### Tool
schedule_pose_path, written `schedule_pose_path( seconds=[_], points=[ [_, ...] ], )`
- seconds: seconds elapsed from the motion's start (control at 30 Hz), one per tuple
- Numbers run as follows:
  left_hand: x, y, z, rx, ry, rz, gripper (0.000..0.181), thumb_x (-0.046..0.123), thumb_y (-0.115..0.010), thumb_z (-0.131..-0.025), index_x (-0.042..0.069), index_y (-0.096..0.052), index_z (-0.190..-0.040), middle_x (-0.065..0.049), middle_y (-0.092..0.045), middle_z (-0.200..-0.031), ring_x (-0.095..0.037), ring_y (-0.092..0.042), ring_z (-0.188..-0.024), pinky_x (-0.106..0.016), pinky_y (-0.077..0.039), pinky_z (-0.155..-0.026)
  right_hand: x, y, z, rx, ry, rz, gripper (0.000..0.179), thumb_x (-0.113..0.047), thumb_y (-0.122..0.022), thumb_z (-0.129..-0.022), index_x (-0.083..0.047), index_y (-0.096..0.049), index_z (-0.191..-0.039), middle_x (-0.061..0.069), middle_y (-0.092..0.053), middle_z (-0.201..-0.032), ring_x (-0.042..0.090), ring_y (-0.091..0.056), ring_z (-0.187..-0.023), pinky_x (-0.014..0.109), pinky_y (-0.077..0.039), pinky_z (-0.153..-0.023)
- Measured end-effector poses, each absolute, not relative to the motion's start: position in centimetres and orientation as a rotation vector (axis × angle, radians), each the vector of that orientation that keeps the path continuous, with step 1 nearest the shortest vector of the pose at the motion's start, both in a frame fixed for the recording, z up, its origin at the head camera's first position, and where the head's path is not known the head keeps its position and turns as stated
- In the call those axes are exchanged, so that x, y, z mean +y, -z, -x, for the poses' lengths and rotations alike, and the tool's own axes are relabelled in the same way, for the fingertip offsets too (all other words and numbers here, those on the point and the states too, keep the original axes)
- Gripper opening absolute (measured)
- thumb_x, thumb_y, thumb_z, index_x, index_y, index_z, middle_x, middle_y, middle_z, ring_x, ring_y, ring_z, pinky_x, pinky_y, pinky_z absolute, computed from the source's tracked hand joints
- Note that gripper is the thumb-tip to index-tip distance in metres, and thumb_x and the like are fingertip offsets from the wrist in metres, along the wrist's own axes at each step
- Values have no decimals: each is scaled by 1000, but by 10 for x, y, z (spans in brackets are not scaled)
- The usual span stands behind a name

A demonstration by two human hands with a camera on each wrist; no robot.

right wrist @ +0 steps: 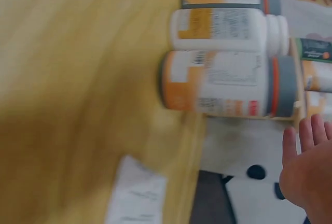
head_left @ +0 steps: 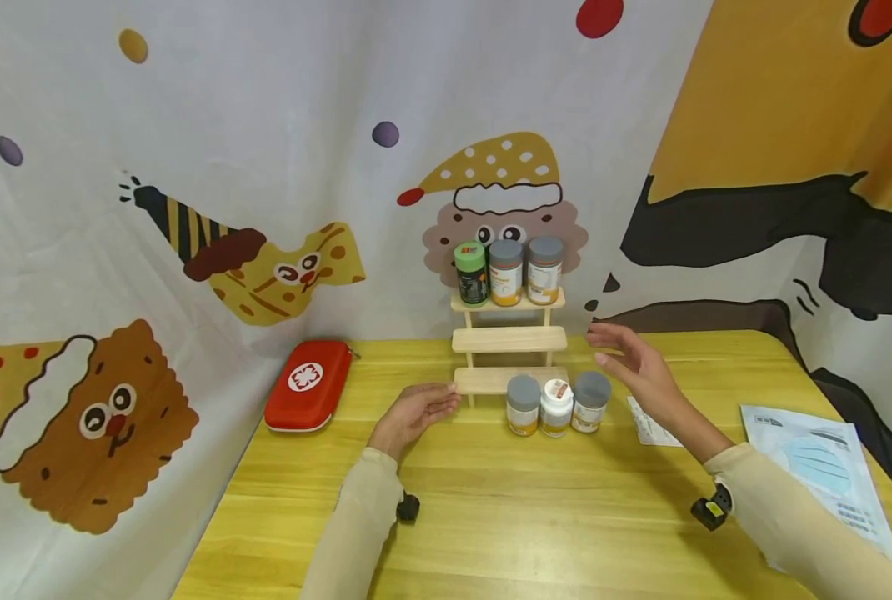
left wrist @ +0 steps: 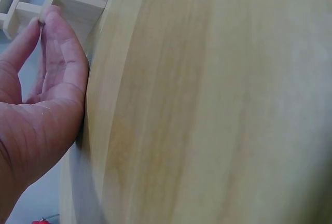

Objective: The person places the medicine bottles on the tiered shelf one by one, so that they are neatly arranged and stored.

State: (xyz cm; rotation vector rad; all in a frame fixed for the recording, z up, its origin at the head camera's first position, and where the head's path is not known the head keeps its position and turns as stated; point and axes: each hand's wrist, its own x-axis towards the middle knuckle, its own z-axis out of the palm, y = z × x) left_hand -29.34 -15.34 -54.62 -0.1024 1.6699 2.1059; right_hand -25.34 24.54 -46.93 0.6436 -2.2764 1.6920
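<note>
A three-tier wooden display rack (head_left: pixel 509 339) stands at the back of the table. My left hand (head_left: pixel 416 414) pinches the left end of its lowest step between thumb and fingertips, as the left wrist view shows at the rack's corner (left wrist: pixel 78 3). To the right of the rack my right hand (head_left: pixel 637 367) hovers with extended fingers, holding nothing. On the top step are a green-capped dark bottle (head_left: pixel 472 275) and two grey-capped supplement bottles. In front of the lowest step stand a grey-capped bottle (head_left: pixel 523 407), a small white bottle (head_left: pixel 557 410) and another grey-capped bottle (head_left: pixel 590 403).
A red first-aid case (head_left: pixel 307 386) lies at the table's left edge. Behind the right forearm is a white printed packet (head_left: pixel 650 423). A mask package (head_left: pixel 821 467) lies at the right edge. A patterned curtain (head_left: pixel 303 125) hangs behind the table.
</note>
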Motion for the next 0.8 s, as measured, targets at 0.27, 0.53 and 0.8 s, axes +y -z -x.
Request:
schedule_pose_path(
  seconds=[0.27, 0.53, 0.8],
  points=[
    [-166, 544, 284, 1694, -2110, 103, 25, 12, -66, -105, -5, -67, -124, 0, -80, -93, -10, -76, -91, -23, -65, -88, 249, 496, 249, -2249, -1855, -835, 49, 5, -55, -104, 11, -43, -152, -6, -64, -142, 13, -60, -132, 17, -53, -107],
    [-166, 543, 286, 1689, -2118, 117, 24, 12, -67, -105, -4, -68, -123, -1, -80, -95, -11, -77, -92, -25, -65, -88, 258, 511, 244, -2411, -1869, -826, 58, -1, -62, -104, 6, -40, -157, -6, -60, -150, 3, -60, -131, 14, -52, -104],
    [-154, 543, 290, 1712, -2088, 71, 30, 15, -69, -105, -5, -67, -128, -1, -79, -100, -11, -76, -97, -27, -64, -94, 271, 517, 237, -2491, -1879, -823, 60, -5, -63, -105, 4, -38, -159, 6, -58, -150, -5, -58, -128, 14, -53, -101]
  ],
)
